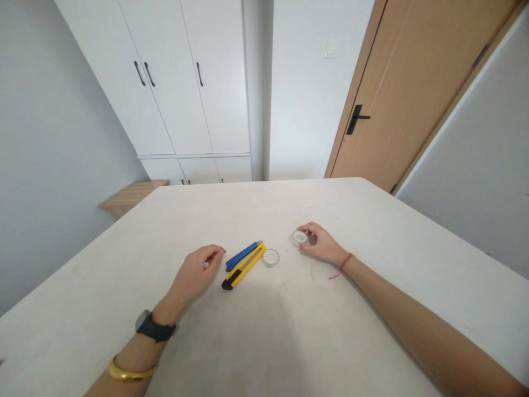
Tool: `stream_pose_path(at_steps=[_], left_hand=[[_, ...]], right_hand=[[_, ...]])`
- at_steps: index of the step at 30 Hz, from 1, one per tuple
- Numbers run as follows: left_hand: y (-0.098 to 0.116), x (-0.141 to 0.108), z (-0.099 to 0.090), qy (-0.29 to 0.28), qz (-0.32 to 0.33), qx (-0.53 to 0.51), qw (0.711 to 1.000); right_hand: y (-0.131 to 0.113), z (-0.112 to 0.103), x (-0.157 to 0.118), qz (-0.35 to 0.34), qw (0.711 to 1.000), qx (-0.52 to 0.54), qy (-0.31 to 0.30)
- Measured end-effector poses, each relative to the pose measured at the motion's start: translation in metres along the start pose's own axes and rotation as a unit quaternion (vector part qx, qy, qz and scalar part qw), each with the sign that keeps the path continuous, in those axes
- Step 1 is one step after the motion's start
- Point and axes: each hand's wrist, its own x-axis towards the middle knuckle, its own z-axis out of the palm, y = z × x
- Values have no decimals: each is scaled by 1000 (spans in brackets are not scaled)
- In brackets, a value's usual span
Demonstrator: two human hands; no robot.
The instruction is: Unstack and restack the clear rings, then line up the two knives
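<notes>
Near the middle of the table, my right hand (321,243) grips the right side of a round, clear-and-white disc (299,237) between thumb and fingers. A second white disc (270,257) lies flat to its left. Beside that one are a yellow utility knife (244,267) with a black end and a blue utility knife (242,257), side by side and slanted. My left hand (200,270) rests on the table left of the knives, fingers curled with the thumb near the fingertips. Nothing shows in it.
The pale table (231,209) fills the lower view. Beyond it stand a white cabinet (223,110) with dark handles and a wooden door (397,82) at the right. A wooden ledge (136,194) sits past the table's far left corner.
</notes>
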Motion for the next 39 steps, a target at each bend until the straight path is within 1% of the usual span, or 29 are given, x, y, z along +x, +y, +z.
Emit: stream_pose_path(at_steps=[8, 21, 25, 27, 29, 31, 32, 34, 36, 39], left_hand=[[-1, 0, 0, -8, 5, 3, 1000], [-2, 0, 1, -7, 12, 10, 1000], [-3, 0, 1, -15, 13, 10, 1000], [-4, 0, 1, -18, 12, 12, 1000], [-3, 0, 0, -15, 11, 10, 1000], [-2, 0, -1, -9, 8, 9, 1000], [-2, 0, -1, -7, 7, 9, 1000], [-1, 0, -2, -7, 6, 9, 1000], [-1, 0, -2, -7, 8, 10, 1000], [0, 1, -2, -4, 17, 14, 1000]], right_hand=[[3, 1, -1, -15, 1000, -20, -10], [5, 1, -1, -17, 999, -19, -25], [8, 2, -1, -14, 999, -15, -25], [7, 0, -2, -11, 1000, -7, -15], [0, -3, -2, -15, 1000, -4, 15], [-15, -5, -4, -37, 998, -4, 48], [-25, -5, -5, -55, 997, 1, 54], [-47, -2, -10, -93, 995, 23, 39], [-67, 5, -16, -119, 992, 51, 4], [-83, 22, -25, -116, 989, 73, -47]])
